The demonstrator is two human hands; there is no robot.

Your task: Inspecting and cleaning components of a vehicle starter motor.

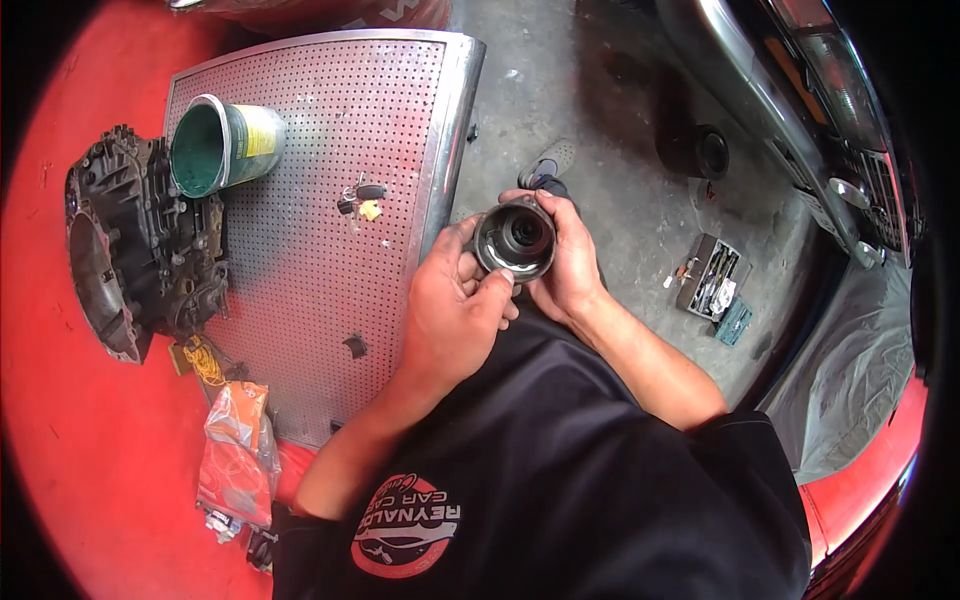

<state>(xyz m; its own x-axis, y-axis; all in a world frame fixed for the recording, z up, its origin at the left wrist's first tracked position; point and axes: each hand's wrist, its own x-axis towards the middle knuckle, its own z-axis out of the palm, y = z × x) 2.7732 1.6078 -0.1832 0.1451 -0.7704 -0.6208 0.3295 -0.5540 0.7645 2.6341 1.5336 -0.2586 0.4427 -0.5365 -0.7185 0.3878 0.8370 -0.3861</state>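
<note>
In front of my body I hold a round, hollow metal cup-shaped part [515, 240] with both hands. Its open mouth faces up toward me, showing a bright inner wall and a dark, narrower recess deeper in. My left hand [452, 305] grips the near left side, thumb on the lower rim. Wrapped around the right side is my right hand [570, 250], with fingers over the far edge. The part is close to the right edge of a perforated metal table [330, 110]. Its underside is hidden by my fingers.
On the table are a bucket [205, 150] lying tilted, keys [368, 192] and a small dark piece [355, 346]. A gearbox casing [130, 240] and a plastic bag [238, 450] sit left. An open toolbox [712, 275] lies on the floor, near a vehicle [775, 110] at right.
</note>
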